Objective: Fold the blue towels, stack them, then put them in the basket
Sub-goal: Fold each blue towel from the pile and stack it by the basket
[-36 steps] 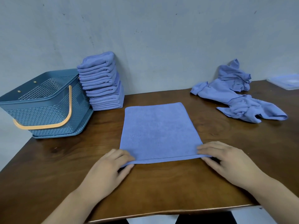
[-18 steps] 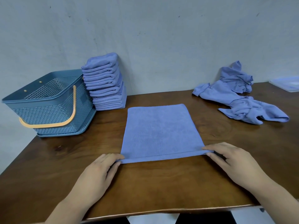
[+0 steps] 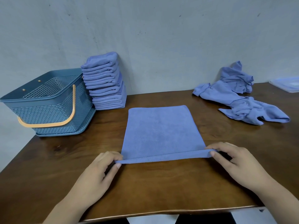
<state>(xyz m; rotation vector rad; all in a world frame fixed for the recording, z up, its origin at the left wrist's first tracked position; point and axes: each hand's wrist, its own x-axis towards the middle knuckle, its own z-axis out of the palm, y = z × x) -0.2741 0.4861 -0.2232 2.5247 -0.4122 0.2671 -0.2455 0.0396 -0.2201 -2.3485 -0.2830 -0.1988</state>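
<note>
A blue towel (image 3: 160, 130) lies flat in the middle of the brown table, folded into a rectangle. My left hand (image 3: 98, 173) pinches its near left corner between thumb and fingers. My right hand (image 3: 234, 162) pinches the near right corner, and the near edge is lifted slightly off the table. A tall stack of folded blue towels (image 3: 105, 81) stands against the wall at the back left. Beside it on the left sits the blue perforated basket (image 3: 47, 109) with an orange handle; nothing shows inside it. A heap of crumpled blue towels (image 3: 239, 97) lies at the back right.
A grey wall runs behind the table (image 3: 161, 188). A pale flat lid or tray (image 3: 288, 84) rests at the far right edge. The table's front edge lies just below my wrists, and its left edge slants past the basket.
Both hands shifted from pressing flat on the towel's near corners to pinching them, and the near edge has risen a little off the table.
</note>
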